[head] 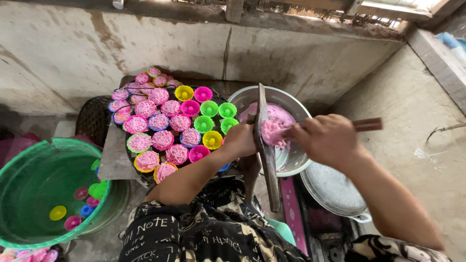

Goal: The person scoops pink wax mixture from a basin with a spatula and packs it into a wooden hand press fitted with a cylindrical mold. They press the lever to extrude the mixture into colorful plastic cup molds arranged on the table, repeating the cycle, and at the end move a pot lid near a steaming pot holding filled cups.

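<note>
My left hand [241, 140] grips a dark wooden press [266, 145] held upright over a metal bowl [291, 162] of pink dough [277, 118]. A wooden-handled spatula [365, 124] is in my right hand [329, 138], its blade end pushing a lump of pink dough against the press. To the left lies a round tray [127, 149] packed with small coloured cups. Many cups hold pink noodle-like strands [162, 139]; several green, yellow and magenta cups [209, 108] nearest the bowl stand empty.
A large green basin [29, 194] at lower left holds a few loose coloured cups. A metal lid or pan [335, 191] lies below the bowl. A dark woven basket [92, 119] stands behind the tray. Concrete walls close in behind and to the right.
</note>
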A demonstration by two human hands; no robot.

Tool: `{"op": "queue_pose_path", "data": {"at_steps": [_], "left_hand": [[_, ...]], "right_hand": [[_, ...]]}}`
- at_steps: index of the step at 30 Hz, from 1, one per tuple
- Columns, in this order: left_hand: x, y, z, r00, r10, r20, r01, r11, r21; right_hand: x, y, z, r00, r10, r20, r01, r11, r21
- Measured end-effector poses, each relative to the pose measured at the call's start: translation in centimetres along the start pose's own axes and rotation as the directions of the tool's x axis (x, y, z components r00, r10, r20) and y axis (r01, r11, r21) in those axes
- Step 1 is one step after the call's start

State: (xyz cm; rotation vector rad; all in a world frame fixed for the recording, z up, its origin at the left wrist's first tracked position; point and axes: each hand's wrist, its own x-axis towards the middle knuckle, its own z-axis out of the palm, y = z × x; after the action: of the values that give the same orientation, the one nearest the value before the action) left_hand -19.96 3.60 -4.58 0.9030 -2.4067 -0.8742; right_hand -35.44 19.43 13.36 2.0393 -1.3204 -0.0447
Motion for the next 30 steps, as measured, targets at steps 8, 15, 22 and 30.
{"op": "queue_pose_path", "data": {"at_steps": [8,15,22,30], "left_hand": [[1.6,-4.1,-0.5,0.998,-0.061,0.021,0.061,0.998,-0.018],[4.9,-8.4,0.6,0.883,0.274,-0.381,-0.336,0.936,-0.104],[4.8,-4.6,5.4,0.937,0.24,-0.255,-0.294,0.935,-0.199],[5.0,-6.9,3.2,0.981,0.075,-0.181,-0.122,0.957,-0.265]], "right_hand": [[-1.1,0.8,-0.3,0.992,0.119,-0.049,-0.12,0.993,-0.006],[-7.1,-3.4,7.7,0.61,0.766,0.202,-0.395,0.073,0.916],[-7.0,-7.8,13.9,0.503,0.702,0.505,-0.418,-0.314,0.853],[-8.0,-4.7,6.7,0.592,0.748,0.3,-0.674,0.255,0.694]]}}
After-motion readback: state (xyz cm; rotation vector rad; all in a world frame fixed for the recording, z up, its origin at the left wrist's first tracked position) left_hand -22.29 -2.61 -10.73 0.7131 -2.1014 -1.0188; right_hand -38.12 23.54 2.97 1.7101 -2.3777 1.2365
